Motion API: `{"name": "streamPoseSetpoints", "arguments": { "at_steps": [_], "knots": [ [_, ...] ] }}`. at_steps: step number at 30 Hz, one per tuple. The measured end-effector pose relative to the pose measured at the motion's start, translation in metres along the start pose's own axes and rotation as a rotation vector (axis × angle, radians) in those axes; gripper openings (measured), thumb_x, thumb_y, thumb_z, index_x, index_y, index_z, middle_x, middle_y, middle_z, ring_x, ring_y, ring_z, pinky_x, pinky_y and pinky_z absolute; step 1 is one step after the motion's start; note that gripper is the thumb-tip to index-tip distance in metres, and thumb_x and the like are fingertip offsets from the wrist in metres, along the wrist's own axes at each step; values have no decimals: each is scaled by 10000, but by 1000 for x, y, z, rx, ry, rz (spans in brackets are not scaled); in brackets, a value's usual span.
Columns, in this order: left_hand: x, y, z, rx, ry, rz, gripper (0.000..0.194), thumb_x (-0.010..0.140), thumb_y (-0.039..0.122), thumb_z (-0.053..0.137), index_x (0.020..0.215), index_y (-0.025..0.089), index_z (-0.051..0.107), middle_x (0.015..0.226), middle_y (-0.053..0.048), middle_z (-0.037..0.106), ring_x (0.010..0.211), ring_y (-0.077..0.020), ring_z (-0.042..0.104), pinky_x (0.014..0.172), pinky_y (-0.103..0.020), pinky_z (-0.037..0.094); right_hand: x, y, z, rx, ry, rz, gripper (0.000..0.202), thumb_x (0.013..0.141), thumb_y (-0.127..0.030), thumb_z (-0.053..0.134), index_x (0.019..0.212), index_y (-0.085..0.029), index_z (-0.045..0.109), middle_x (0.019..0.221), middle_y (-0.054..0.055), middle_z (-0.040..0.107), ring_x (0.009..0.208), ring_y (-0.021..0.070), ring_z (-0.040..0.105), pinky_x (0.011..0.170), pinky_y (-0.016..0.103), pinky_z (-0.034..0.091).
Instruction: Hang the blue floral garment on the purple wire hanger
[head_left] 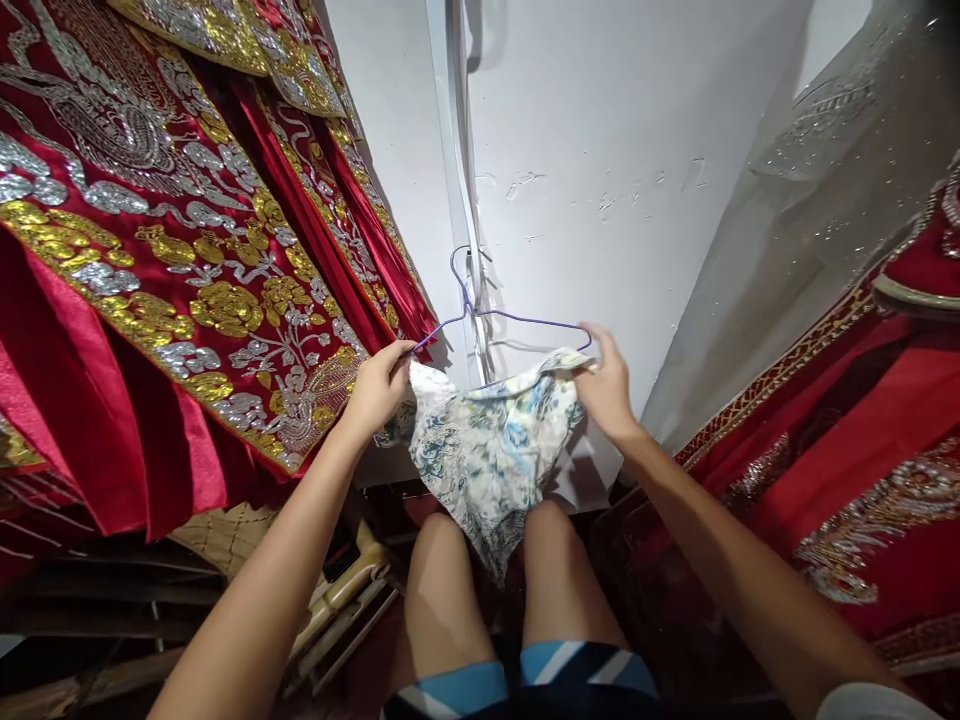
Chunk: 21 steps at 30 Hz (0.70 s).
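A thin purple clothes hanger (pixel 525 318) is upright in front of the white wall, its hook at the metal rail. Below it hangs a white garment (pixel 487 450) with a blue and green floral print, its lower part tapering down between my knees. My left hand (pixel 377 392) is closed around the left end of the hanger and the garment's left top corner. On the other side, my right hand (pixel 604 385) grips the garment's right top corner at the hanger's bent right end. I cannot tell whether the hook is caught on the rail.
Red cloth (pixel 225 270) with gold and silver embroidery hangs at the left. Sheer beaded fabric (pixel 795 230) and more red embroidered cloth (pixel 885 430) are at the right. A vertical metal rail (pixel 452 130) runs along the wall (pixel 600 110). Bamboo furniture (pixel 345 590) stands at the lower left.
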<state>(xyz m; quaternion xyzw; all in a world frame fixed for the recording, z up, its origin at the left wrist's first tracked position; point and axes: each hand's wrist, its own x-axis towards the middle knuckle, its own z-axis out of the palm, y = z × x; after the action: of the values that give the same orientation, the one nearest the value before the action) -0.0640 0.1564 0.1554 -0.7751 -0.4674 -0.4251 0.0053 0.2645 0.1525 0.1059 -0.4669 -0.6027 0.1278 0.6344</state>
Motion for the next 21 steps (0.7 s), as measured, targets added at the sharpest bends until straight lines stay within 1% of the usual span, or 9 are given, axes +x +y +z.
{"name": "streamPoseSetpoints", "arguments": {
  "at_steps": [2, 4, 6, 10, 12, 16, 17, 19, 21],
  "knots": [
    [2, -6, -3, 0, -1, -2, 311, 932, 294, 444, 1127, 174, 655, 1092, -88, 714, 1015, -249, 648, 935, -366, 489, 15, 6, -21, -23, 40, 46, 512, 778, -253, 604, 1281, -156, 625, 1105, 119, 702, 751, 210, 623, 664, 323, 486],
    [2, -10, -4, 16, 23, 11, 307, 922, 303, 451, 1100, 170, 662, 1095, -95, 690, 1039, -251, 624, 961, -376, 475, 29, 12, -40, -22, -87, 129, 295, 786, -324, 637, 994, -133, 723, 874, 84, 711, 686, 209, 605, 607, 313, 461],
    [3, -13, -4, 39, 70, 17, 274, 914, 319, 469, 1023, 168, 669, 1076, -99, 654, 1058, -248, 593, 970, -370, 455, 38, 13, -55, 43, -292, 237, 252, 769, -393, 687, 762, -142, 709, 691, 50, 671, 617, 200, 588, 561, 303, 441],
    [1, -19, -1, -53, 88, -125, 252, 935, 397, 472, 903, 190, 612, 815, -30, 591, 803, -190, 565, 766, -291, 452, 38, -5, -67, 260, -523, 364, 298, 693, -437, 773, 789, -160, 721, 712, 61, 704, 645, 226, 650, 590, 327, 506],
    [-2, -19, -1, -109, 56, -199, 253, 947, 425, 455, 909, 204, 574, 684, 17, 526, 650, -159, 507, 647, -260, 404, 35, -16, -64, 290, -490, 306, 305, 672, -433, 776, 815, -169, 720, 740, 60, 709, 698, 241, 670, 626, 340, 528],
    [-5, -15, -7, -42, 16, -240, 257, 948, 431, 447, 903, 209, 569, 647, 29, 526, 629, -154, 496, 626, -250, 366, 29, -29, -53, 186, -182, -71, 279, 671, -279, 746, 937, -196, 727, 938, 46, 725, 855, 226, 660, 710, 311, 518],
    [-6, -13, -9, -24, 9, -244, 262, 948, 429, 442, 900, 208, 575, 653, 25, 539, 637, -157, 503, 631, -251, 368, 26, -29, -51, 159, -154, -121, 247, 687, -249, 722, 930, -201, 733, 933, 38, 722, 841, 217, 654, 692, 299, 508],
    [-6, -11, -11, -10, 5, -251, 269, 949, 427, 434, 902, 207, 583, 648, 23, 547, 640, -161, 513, 636, -253, 370, 20, -27, -50, 128, -195, -120, 125, 745, -235, 658, 829, -194, 741, 804, 26, 703, 741, 203, 639, 611, 283, 477],
    [-6, -10, -10, -12, 8, -258, 273, 949, 424, 430, 905, 206, 587, 633, 24, 541, 633, -164, 517, 639, -254, 374, 15, -25, -49, 120, -228, -95, 154, 799, -235, 598, 761, -189, 740, 704, 18, 675, 680, 199, 625, 577, 282, 461]
  ]
}}
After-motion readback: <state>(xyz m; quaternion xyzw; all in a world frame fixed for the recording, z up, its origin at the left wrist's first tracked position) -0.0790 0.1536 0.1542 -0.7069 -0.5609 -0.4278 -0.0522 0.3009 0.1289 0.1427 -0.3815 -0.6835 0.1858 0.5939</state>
